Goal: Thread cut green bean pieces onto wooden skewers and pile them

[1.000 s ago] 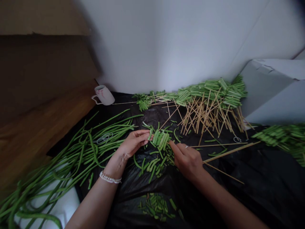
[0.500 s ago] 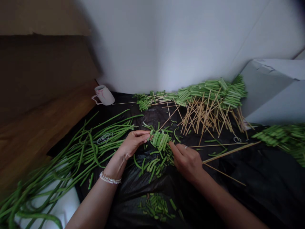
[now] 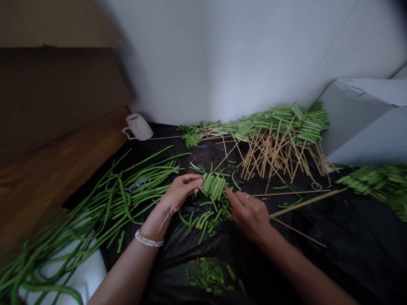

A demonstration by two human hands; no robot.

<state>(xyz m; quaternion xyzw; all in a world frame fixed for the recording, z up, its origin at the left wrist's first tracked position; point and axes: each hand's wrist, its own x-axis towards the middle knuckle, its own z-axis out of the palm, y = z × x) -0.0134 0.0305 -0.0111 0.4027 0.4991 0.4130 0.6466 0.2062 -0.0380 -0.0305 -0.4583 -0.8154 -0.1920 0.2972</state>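
Several cut green bean pieces sit side by side on a skewer between my hands. My left hand pinches at the left end of this row, thumb and forefinger pressed together. My right hand, with a ring on one finger, is closed around the skewer's right part, which its fingers hide. Beneath and in front lie loose cut bean pieces on a black plastic sheet. Another small heap of cut pieces lies nearer to me.
Long uncut beans spread across the left, partly over a white object. Filled bean skewers are piled at the back, and more lie right. Bare skewers rest beside my right hand. A mug and a white box stand behind.
My left hand has shifted slightly to the right, closer against the end of the bean row. My right hand stays nearly where it was.
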